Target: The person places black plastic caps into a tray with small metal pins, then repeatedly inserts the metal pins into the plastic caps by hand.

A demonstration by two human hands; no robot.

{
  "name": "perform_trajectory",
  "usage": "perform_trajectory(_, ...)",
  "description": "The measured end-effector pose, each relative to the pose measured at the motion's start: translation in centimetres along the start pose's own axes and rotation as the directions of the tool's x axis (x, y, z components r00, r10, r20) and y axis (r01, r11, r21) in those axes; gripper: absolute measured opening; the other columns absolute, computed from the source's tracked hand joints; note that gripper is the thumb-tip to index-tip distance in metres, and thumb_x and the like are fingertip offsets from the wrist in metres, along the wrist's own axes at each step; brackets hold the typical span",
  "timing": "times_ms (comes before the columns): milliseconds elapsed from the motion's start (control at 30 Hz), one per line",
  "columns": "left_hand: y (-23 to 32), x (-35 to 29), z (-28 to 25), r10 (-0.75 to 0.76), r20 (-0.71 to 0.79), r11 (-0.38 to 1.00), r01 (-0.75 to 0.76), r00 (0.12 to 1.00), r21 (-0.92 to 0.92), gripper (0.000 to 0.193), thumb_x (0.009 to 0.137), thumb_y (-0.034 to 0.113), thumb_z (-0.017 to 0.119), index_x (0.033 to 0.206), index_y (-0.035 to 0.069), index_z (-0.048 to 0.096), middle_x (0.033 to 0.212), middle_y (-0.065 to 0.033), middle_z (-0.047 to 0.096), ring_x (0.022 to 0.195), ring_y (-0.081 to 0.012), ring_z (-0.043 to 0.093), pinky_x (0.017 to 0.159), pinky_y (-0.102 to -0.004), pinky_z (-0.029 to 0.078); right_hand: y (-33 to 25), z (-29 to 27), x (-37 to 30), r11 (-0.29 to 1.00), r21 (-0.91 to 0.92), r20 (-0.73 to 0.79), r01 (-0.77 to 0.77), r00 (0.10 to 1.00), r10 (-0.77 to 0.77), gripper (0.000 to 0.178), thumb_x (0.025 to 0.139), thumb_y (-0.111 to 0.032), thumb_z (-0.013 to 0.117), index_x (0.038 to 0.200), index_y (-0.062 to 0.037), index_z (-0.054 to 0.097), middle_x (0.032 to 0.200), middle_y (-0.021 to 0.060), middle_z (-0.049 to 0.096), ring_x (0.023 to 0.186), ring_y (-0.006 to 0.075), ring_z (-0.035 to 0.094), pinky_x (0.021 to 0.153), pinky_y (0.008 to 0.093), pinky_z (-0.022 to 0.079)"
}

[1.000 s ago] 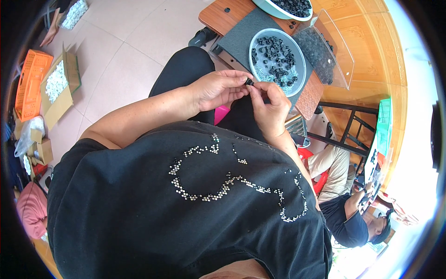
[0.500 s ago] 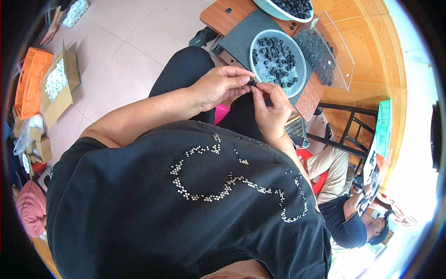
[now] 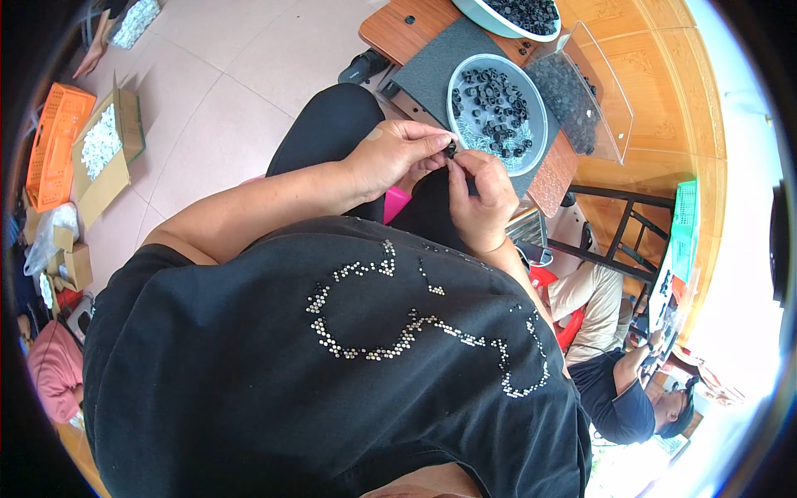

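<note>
My left hand (image 3: pixel 404 153) pinches a small black plastic part (image 3: pixel 451 150) between thumb and fingertips, above my lap. From the other side my right hand (image 3: pixel 484 192) is closed, its thumb and forefinger meeting at the same part. Whether the right fingertips hold a second tiny piece is too small to tell. Just beyond the hands stands a round grey-white basin (image 3: pixel 538 158), with many small black parts (image 3: pixel 496 95) lying in it. Among them, toward its near side, are thin clear or pale strands (image 3: pixel 475 139).
The basin rests on a dark mat (image 3: pixel 423 76) over a brown wooden table (image 3: pixel 390 31). Behind are another basin (image 3: pixel 498 29) of black parts and a clear plastic panel (image 3: pixel 602 91). A carton (image 3: pixel 129 124) of white pieces and an orange crate (image 3: pixel 62 145) stand left. A person (image 3: pixel 618 394) sits right.
The black part has turned slightly between my fingertips, and my right fingers have shifted a little lower. Both hands stay at nearly the same place.
</note>
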State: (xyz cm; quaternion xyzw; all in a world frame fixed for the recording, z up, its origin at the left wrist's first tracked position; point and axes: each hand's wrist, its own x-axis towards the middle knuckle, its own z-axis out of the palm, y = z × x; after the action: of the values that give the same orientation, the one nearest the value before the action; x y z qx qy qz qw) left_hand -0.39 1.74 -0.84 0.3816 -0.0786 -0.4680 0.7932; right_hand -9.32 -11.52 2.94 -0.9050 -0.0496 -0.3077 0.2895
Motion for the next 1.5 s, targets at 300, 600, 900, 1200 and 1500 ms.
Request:
perform_trajectory(300,0.8,-0.9,0.9,0.194,0.066,0.868,-0.202,0.979,0.453,0.028,0.093,0.013,0.052,0.118,0.002,0.059,0.096,-0.0036,0.063,0.081,-0.0062,0.057,0.077,-0.0211,0.048,0.1,0.2,0.2,0.996,0.0,-0.06,0.086,0.995,-0.085,0.018,0.068,0.009,0.068,0.08,0.0001,0.06,0.077,0.0124,0.062,0.066,0.0262,0.06,0.062,0.0317,0.049)
perform_trajectory(600,0.8,-1.0,0.9,0.276,0.12,0.792,-0.296,0.954,0.534,0.026,0.091,0.007,0.053,0.116,0.001,0.059,0.097,-0.004,0.062,0.082,-0.0069,0.058,0.076,-0.0213,0.049,0.5,-0.4,0.1,0.973,-0.063,-0.012,0.223,0.974,-0.224,0.021,0.067,0.011,0.067,0.086,0.0035,0.062,0.081,0.0143,0.062,0.069,0.0269,0.061,0.062,0.0324,0.049)
perform_trajectory(900,0.7,-0.9,0.8,0.404,0.201,0.658,-0.436,0.892,0.614,0.026,0.086,0.0,0.056,0.112,0.002,0.061,0.098,-0.0048,0.058,0.082,-0.0084,0.058,0.073,-0.0213,0.049,0.5,-0.8,0.2,0.952,-0.095,0.032,0.29,0.957,-0.288,0.027,0.063,0.01,0.066,0.089,0.0036,0.063,0.084,0.0134,0.061,0.071,0.0266,0.06,0.061,0.0331,0.049)
perform_trajectory(1200,0.9,-1.1,0.8,0.429,0.268,0.514,-0.477,0.863,0.713,0.026,0.083,-0.001,0.057,0.109,0.001,0.06,0.095,-0.0077,0.058,0.081,-0.0127,0.059,0.071,-0.0245,0.05,0.9,-1.3,0.4,0.943,-0.059,0.072,0.328,0.943,-0.323,0.029,0.06,0.01,0.067,0.088,0.0016,0.064,0.082,0.0095,0.059,0.07,0.0238,0.059,0.06,0.0312,0.049)
perform_trajectory(1500,1.1,-1.1,0.9,0.456,0.292,0.459,-0.503,0.841,0.732,0.027,0.081,-0.001,0.059,0.107,-0.001,0.06,0.093,-0.0099,0.058,0.078,-0.0152,0.059,0.07,-0.0263,0.05,1.3,-1.0,-0.1,0.934,-0.068,0.034,0.35,0.937,-0.348,0.031,0.061,0.01,0.067,0.09,0.0019,0.064,0.082,0.0095,0.059,0.066,0.0226,0.056,0.055,0.0308,0.046)
